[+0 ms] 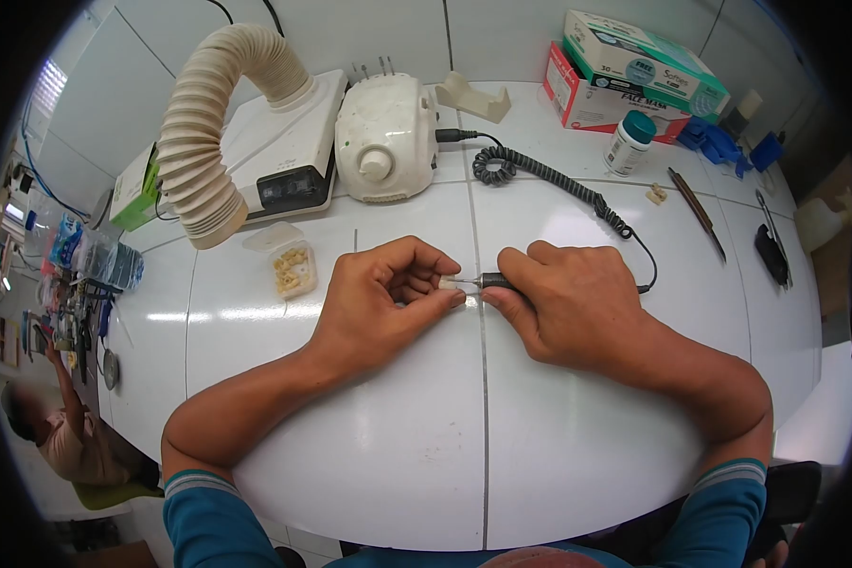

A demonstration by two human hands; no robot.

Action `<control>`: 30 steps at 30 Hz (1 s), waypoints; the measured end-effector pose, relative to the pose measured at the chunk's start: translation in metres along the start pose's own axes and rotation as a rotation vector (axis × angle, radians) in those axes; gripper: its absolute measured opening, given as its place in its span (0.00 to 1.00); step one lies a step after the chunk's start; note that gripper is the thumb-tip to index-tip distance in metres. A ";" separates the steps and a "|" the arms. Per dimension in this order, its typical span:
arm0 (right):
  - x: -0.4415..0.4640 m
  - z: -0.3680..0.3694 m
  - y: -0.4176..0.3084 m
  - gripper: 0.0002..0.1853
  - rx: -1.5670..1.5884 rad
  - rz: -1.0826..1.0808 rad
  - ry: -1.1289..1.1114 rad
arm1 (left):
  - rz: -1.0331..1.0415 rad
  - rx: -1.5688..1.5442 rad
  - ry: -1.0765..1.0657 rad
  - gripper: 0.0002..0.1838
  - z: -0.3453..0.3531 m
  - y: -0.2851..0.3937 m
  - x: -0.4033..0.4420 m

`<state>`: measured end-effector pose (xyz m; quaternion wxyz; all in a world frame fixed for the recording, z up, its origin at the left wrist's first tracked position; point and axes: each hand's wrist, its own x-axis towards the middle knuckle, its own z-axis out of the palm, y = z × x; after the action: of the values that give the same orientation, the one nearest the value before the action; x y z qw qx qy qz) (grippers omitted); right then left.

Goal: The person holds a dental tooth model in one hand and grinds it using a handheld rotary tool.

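My left hand (385, 292) pinches a small pale tooth-like piece (447, 282) between thumb and fingers above the tiled table. Wrapped round a dark rotary handpiece (495, 280) is my right hand (568, 298); the thin metal bit points left and meets the small piece or lies right at it. A coiled black cord (559, 175) runs from behind the right hand to a white control unit (377, 142) with a knob. Left of my left hand sits a small open clear box (294, 272) holding several yellowish pieces.
A ribbed suction hose (199, 142) arches over a white machine (289, 142) at the back left. Mask boxes (634, 80), a white bottle (630, 144), carving tools (697, 214) and black tweezers (772, 248) lie to the right. Another person (71, 431) sits at far left.
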<state>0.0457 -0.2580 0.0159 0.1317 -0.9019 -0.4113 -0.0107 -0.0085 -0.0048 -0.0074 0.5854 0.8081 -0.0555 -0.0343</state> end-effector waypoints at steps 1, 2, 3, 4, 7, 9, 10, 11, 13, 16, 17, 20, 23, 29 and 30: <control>0.000 0.000 0.000 0.20 -0.003 0.001 -0.001 | -0.002 0.003 -0.001 0.13 0.000 0.000 0.000; 0.000 0.000 0.000 0.20 -0.005 0.003 -0.004 | -0.006 0.006 -0.002 0.13 0.000 0.001 0.000; 0.000 0.000 0.000 0.20 -0.008 0.004 -0.006 | -0.003 0.017 -0.002 0.13 0.000 0.001 0.000; 0.000 0.000 0.000 0.20 -0.008 0.003 -0.006 | 0.000 0.027 -0.002 0.13 0.000 0.001 0.000; 0.000 -0.001 0.000 0.21 -0.009 0.005 -0.018 | 0.000 0.032 -0.003 0.13 0.000 0.001 0.000; 0.001 -0.003 -0.001 0.21 -0.011 0.013 -0.041 | -0.005 0.028 -0.007 0.12 0.000 0.001 0.000; 0.001 -0.003 -0.002 0.21 -0.009 0.016 -0.046 | -0.008 0.027 -0.010 0.12 0.000 0.001 0.000; 0.001 -0.003 -0.002 0.21 -0.007 0.019 -0.051 | -0.011 0.026 -0.012 0.12 -0.001 0.001 0.000; 0.002 -0.003 -0.002 0.21 -0.004 0.022 -0.058 | -0.007 0.018 -0.013 0.12 -0.001 0.000 0.000; 0.001 -0.004 -0.001 0.21 -0.002 0.023 -0.062 | -0.004 0.016 -0.018 0.12 -0.001 0.000 0.000; 0.001 -0.003 -0.001 0.21 -0.002 0.023 -0.062 | -0.003 0.018 -0.020 0.13 -0.001 0.000 0.000; 0.001 -0.003 0.000 0.21 0.004 0.019 -0.046 | -0.013 0.042 -0.055 0.13 -0.004 0.001 0.000; -0.001 -0.001 0.000 0.21 0.003 0.017 -0.022 | -0.001 0.052 -0.061 0.13 -0.005 0.001 0.001; -0.003 0.005 0.004 0.21 0.010 0.001 0.033 | -0.054 -0.092 -0.051 0.14 -0.003 0.001 0.000; -0.003 0.005 0.005 0.21 0.011 -0.004 0.041 | -0.063 -0.092 -0.051 0.14 -0.004 0.000 0.001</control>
<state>0.0466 -0.2622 0.0097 0.1451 -0.8999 -0.4102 -0.0271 -0.0076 -0.0016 -0.0061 0.6189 0.7806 -0.0436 -0.0758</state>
